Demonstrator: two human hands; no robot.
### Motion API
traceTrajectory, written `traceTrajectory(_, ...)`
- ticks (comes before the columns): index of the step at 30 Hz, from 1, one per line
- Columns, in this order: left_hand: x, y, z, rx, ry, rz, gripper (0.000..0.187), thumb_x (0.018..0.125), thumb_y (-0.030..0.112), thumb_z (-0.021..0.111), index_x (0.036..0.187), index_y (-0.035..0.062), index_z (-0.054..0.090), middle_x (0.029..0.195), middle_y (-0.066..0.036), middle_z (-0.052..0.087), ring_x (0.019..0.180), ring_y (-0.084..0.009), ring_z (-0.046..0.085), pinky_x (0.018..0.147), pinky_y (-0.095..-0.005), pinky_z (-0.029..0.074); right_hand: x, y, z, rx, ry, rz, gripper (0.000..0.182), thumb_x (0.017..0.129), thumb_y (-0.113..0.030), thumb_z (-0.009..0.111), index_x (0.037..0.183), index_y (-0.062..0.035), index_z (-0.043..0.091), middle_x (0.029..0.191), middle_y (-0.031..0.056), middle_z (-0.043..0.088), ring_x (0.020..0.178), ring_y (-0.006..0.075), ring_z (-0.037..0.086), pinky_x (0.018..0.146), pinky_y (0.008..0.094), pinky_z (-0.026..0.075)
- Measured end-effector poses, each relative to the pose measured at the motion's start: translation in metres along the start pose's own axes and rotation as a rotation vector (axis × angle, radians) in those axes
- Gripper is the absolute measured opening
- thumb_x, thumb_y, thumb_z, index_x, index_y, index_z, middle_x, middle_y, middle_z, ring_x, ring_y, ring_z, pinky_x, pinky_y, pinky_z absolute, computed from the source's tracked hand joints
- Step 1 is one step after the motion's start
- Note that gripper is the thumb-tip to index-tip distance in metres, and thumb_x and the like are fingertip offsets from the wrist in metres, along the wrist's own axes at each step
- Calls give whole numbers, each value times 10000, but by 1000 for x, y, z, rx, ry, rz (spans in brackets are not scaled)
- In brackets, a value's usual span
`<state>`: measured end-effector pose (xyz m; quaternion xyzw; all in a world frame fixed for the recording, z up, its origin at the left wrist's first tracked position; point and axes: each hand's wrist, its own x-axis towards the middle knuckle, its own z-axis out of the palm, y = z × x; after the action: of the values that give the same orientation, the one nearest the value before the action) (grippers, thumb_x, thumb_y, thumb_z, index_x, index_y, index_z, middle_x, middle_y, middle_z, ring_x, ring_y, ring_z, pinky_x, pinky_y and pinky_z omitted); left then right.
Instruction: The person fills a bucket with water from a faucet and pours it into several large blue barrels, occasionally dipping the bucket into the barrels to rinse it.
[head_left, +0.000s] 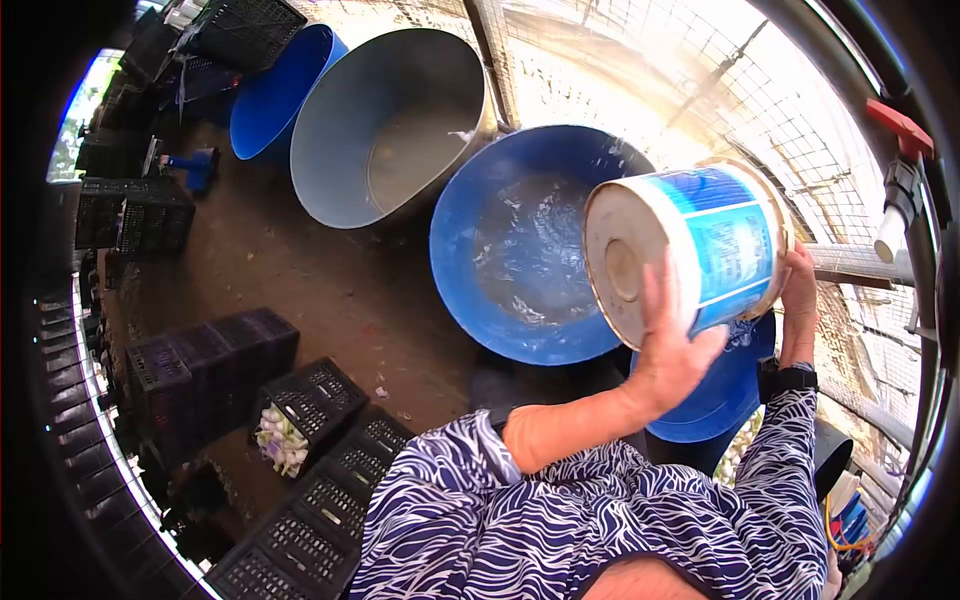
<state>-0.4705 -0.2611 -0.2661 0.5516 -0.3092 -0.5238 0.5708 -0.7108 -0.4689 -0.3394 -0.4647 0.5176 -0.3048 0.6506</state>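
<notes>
A white bucket [735, 235] with a blue printed label is tipped on its side, its stained base facing left. My left hand [672, 345] supports it from below, fingers spread against the base and lower side. My right hand [800, 288] grips it by the rim end at the right. The bucket's mouth points away, so its inside is hidden. Behind it stands a round blue tub [455, 240] with rippling water [540, 245] in it. Under the bucket, a second blue tub [700, 412] is partly covered by my hands and the bucket.
A large grey tub [335, 130] and another blue tub [262, 105] stand to the left. Black crates [320, 515] line the floor, one with whitish vegetables [282, 440] at its opening. A red-handled valve [900, 130] is at the right, beside the mesh wall [640, 60].
</notes>
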Motion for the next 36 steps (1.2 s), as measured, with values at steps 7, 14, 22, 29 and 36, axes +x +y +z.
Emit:
traceTrajectory(7, -20, -118, -181, 436, 433, -89, 698, 823, 182, 595, 1382, -32, 235, 1399, -250, 278, 1309, -330, 286, 1085, -396, 220, 14, 70, 170, -336, -19, 54, 366, 651, -105, 639, 996, 14, 612, 859, 49, 638, 740, 111, 579, 706, 247, 482)
traceTrajectory(14, 33, -266, -368, 990, 620, -694, 562, 830, 268, 575, 1288, 3, 385, 1171, -220, 535, 1113, -373, 503, 936, -465, 394, 78, 269, 265, -490, -133, 231, 333, 628, -130, 714, 910, 31, 640, 809, 85, 665, 717, 160, 632, 682, 279, 505)
traceTrajectory(22, 41, -287, -344, 1072, 910, -427, 384, 820, 143, 568, 1157, 0, 451, 1043, -232, 568, 938, -419, 560, 790, -472, 445, 178, 415, 263, -274, -313, 580, 396, 623, -122, 671, 981, 45, 635, 852, 129, 667, 717, 211, 645, 679, 315, 521)
traceTrajectory(29, 42, -285, -343, 1109, 887, -388, 369, 784, 61, 588, 1113, -48, 460, 962, -224, 589, 867, -373, 584, 790, -419, 450, 212, 462, 275, -236, -275, 590, 363, 636, -145, 690, 947, 34, 630, 826, 107, 654, 694, 190, 621, 655, 308, 500)
traceTrajectory(36, 38, -287, -347, 1094, 876, -371, 430, 712, 84, 606, 1096, -34, 451, 965, -231, 562, 874, -396, 562, 793, -447, 436, 229, 451, 253, -377, -267, 509, 367, 647, -155, 703, 944, 49, 629, 835, 100, 652, 710, 178, 611, 668, 298, 491)
